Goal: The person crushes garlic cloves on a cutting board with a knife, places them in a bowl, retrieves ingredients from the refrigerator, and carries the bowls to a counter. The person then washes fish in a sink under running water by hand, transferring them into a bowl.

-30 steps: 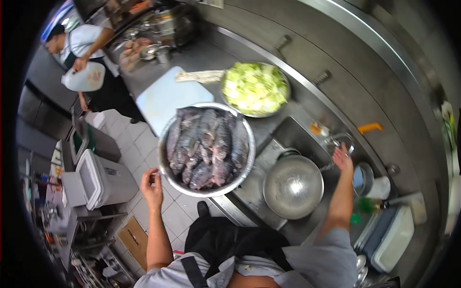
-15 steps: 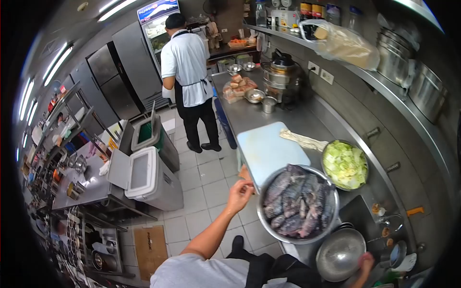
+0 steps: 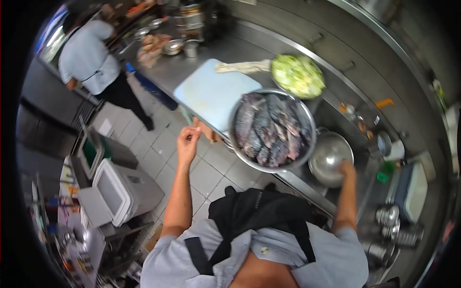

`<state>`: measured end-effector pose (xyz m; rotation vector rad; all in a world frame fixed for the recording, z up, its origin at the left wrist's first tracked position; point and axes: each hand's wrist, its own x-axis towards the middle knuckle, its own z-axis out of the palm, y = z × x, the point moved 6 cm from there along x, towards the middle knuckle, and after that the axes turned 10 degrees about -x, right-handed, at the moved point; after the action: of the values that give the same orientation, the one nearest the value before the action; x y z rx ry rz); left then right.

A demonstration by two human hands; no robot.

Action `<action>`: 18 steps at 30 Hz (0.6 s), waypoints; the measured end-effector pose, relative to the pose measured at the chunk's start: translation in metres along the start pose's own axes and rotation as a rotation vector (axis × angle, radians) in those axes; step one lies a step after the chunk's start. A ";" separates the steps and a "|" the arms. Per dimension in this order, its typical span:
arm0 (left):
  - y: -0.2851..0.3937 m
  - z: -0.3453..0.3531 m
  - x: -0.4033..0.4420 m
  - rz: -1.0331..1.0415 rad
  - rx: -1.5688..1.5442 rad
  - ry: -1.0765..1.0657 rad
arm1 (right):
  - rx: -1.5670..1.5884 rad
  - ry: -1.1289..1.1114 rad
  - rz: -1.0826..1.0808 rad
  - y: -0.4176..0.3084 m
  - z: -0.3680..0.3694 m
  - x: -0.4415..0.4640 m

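Observation:
My left hand [image 3: 188, 139] is raised over the floor beside the counter's front edge, fingers curled with the tips together and nothing visible in them. My right hand [image 3: 346, 168], blurred, reaches to the near right side of a metal bowl [image 3: 329, 153] in the sink; its fingers do not show clearly. Between my hands, a large steel bowl [image 3: 312, 144] holds several dark-skinned fish pieces [image 3: 271, 127]. A pale blue cutting board [image 3: 211, 91] lies left of it. Behind stands a bowl of chopped lettuce-like greens [image 3: 297, 76], with a twisted cream cloth [image 3: 242, 67] beside it.
A person in a light shirt and dark apron [image 3: 91, 57] stands at the far left. Lidded bins [image 3: 125, 192] stand on the tiled floor behind my left arm. Raw meat [image 3: 153, 47] and small metal bowls [image 3: 174, 47] sit farther along the counter. Metal containers [image 3: 389, 223] are at right.
The view has turned and tipped down, showing more of my torso. My right hand has shifted toward the near side of the metal bowl. My left hand keeps its curled shape.

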<state>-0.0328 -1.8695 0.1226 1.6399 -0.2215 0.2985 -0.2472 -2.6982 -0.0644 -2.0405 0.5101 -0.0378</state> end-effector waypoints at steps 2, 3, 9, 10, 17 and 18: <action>-0.012 0.011 -0.011 0.015 0.002 -0.041 | -0.852 0.406 -0.361 -0.026 0.073 -0.070; -0.029 0.015 -0.016 -0.155 -0.020 -0.013 | -0.530 0.337 -0.024 0.002 0.079 -0.063; -0.059 0.087 -0.025 -0.510 -0.083 -0.068 | 0.238 0.095 0.311 -0.087 0.152 -0.036; -0.064 0.098 -0.023 -0.515 -0.075 -0.062 | 0.348 0.062 0.361 -0.113 0.161 -0.024; -0.091 0.133 -0.015 -0.501 -0.117 0.107 | 0.243 0.221 0.098 -0.217 0.197 0.053; -0.100 0.133 -0.016 -0.495 -0.122 0.142 | 0.229 0.201 0.090 -0.220 0.200 0.055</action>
<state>-0.0075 -1.9937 0.0131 1.4899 0.2682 0.0213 -0.0756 -2.4605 0.0098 -1.7964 0.6905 -0.2390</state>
